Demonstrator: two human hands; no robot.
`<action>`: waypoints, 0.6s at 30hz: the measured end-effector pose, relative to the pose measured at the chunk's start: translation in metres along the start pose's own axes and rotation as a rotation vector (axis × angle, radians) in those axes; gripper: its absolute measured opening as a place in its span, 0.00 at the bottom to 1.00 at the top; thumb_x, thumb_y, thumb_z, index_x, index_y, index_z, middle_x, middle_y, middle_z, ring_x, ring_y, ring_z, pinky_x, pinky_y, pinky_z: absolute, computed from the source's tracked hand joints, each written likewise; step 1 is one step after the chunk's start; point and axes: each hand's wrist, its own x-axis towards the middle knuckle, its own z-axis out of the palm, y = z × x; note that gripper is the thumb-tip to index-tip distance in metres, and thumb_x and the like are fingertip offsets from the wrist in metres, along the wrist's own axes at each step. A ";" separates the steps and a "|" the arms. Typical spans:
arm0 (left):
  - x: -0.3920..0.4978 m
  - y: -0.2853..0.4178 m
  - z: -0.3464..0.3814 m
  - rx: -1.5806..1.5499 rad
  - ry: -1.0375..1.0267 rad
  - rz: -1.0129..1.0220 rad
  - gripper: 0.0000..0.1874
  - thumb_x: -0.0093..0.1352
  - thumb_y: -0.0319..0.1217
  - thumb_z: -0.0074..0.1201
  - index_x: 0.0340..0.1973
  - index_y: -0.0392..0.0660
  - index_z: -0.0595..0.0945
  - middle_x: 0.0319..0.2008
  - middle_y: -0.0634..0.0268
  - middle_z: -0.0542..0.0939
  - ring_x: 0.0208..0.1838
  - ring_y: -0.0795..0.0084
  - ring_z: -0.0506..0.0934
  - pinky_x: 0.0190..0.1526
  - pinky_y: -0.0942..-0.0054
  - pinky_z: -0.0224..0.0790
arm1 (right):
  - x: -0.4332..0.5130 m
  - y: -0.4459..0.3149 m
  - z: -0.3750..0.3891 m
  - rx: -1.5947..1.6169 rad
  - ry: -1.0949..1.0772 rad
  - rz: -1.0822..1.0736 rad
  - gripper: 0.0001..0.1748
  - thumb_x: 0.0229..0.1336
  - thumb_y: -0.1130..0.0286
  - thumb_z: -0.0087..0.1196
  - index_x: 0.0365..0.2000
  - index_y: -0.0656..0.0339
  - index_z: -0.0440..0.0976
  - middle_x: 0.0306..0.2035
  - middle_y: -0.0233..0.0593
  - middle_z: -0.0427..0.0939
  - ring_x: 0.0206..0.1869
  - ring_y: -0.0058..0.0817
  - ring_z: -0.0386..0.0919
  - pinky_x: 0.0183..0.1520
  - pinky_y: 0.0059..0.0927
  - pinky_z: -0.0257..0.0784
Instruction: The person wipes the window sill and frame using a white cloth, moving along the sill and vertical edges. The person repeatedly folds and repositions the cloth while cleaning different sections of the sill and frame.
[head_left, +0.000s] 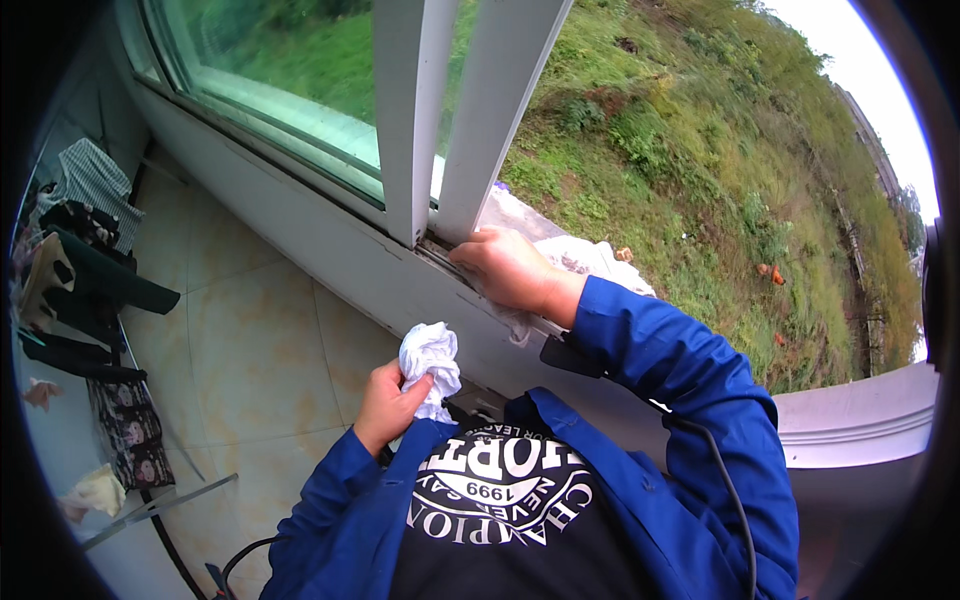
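A crumpled white cloth (430, 361) is pinched between the thumb and fingers of my left hand (390, 405), in front of my chest. My right hand (510, 268) rests with bent fingers on the window's sliding track (442, 255), close to the foot of the white window frame (480, 112). Its fingertips are partly hidden, so whether they hold something is unclear. Beneath my right wrist lies a greyish wet-looking rag (517, 324) over the sill's inner edge. Another pale cloth (592, 259) lies on the outer ledge beyond that hand.
A glass sliding pane (300, 90) stands left of the open window, above a white wall (300, 217). Clothes (105, 277) hang on a rack at the far left over the tiled floor (247, 345). A grassy slope (675, 172) lies outside. Black cables run along both my sleeves.
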 end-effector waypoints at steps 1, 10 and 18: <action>-0.001 0.001 -0.002 0.000 0.007 -0.003 0.11 0.63 0.25 0.54 0.40 0.33 0.79 0.34 0.61 0.82 0.37 0.77 0.77 0.40 0.74 0.70 | 0.000 -0.006 -0.004 0.006 -0.042 0.022 0.14 0.44 0.78 0.53 0.36 0.60 0.78 0.30 0.49 0.76 0.37 0.46 0.76 0.40 0.39 0.72; -0.013 -0.007 -0.005 -0.042 0.124 -0.019 0.12 0.63 0.24 0.53 0.41 0.34 0.79 0.35 0.62 0.82 0.39 0.77 0.77 0.42 0.75 0.69 | -0.049 0.011 -0.040 0.105 0.077 0.099 0.11 0.49 0.76 0.53 0.35 0.60 0.77 0.29 0.45 0.77 0.36 0.44 0.76 0.39 0.38 0.72; -0.013 -0.007 -0.009 -0.060 0.124 0.002 0.11 0.63 0.24 0.52 0.41 0.33 0.79 0.35 0.61 0.82 0.38 0.77 0.77 0.42 0.75 0.69 | -0.012 -0.002 -0.020 -0.374 -0.049 -0.047 0.12 0.40 0.76 0.56 0.32 0.60 0.76 0.25 0.40 0.71 0.36 0.39 0.72 0.37 0.36 0.71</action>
